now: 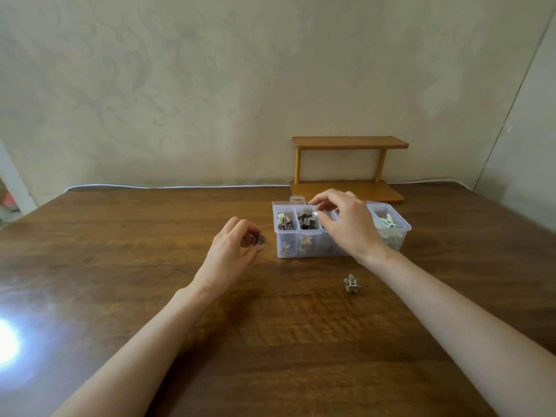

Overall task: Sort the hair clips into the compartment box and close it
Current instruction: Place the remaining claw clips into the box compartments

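Sorting looks to be in its last stretch. The left hand (pixel 231 249) pinches a dark hair clip (pixel 258 238) between thumb and curled fingers (pixel 240 228), just left of the clear compartment box (pixel 287 249), which stands open on the tabletop (pixel 120 266). The right hand (pixel 349 227) hovers over the box's middle compartments with bent fingers (pixel 325 197). Something pale glints at the thumb tip, but I cannot tell whether the hand grips a clip or nothing. The compartments in view hold clips: dark ones second from the left, pale ones at the far right. One grey-green hair clip (pixel 351 284) lies loose in front of the box, apart from both hands.

The next move likely calls for lifting the dark clip over the box's left wall into the dark-clip compartment, then fetching the loose one. Closing the box is not yet done.

The tabletop is dark wood grain, with glare at lower left. A small wooden shelf (pixel 349 142) stands behind the box against a patterned beige wall (pixel 180 85). A white cable (pixel 150 186) runs along the far edge.
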`<state>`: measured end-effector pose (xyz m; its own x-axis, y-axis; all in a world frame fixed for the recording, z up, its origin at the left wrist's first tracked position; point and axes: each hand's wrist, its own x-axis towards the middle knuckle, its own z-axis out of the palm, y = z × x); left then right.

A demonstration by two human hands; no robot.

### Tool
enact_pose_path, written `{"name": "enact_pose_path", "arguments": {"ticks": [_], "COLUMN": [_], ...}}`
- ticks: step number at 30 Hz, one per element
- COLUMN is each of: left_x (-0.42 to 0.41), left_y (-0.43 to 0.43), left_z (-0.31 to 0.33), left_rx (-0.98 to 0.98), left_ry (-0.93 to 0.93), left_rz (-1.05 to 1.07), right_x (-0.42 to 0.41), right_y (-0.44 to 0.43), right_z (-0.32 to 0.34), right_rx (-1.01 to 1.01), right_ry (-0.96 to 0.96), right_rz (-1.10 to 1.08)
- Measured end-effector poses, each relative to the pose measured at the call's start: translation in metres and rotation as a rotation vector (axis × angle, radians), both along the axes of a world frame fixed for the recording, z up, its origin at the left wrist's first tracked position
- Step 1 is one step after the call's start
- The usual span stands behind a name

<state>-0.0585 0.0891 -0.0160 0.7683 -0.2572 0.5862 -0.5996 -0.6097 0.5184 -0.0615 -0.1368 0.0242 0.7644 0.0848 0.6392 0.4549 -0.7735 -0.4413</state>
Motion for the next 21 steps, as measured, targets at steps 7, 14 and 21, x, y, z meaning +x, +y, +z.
{"name": "enact_pose_path", "arguments": {"ticks": [7,14,21], "left_x": [-0.004,-0.009,0.005], "left_y": [-0.008,-0.018,-0.031], "left_z": [-0.001,-0.001,0.011], "left_rx": [-0.053,-0.013,0.058], "left_ry": [-0.026,-0.075,-0.161], "left_rz": [-0.001,0.02,0.15], "right_x": [-0.041,-0.053,-0.054], "right_y": [-0.026,-0.038,-0.048], "right_z": [-0.023,-0.042,-0.035], "right_rx": [0.029,0.047,-0.076], "right_ry": [0.044,0.342,0.541], "right_rz": [0.024,0.159,0.206]}}
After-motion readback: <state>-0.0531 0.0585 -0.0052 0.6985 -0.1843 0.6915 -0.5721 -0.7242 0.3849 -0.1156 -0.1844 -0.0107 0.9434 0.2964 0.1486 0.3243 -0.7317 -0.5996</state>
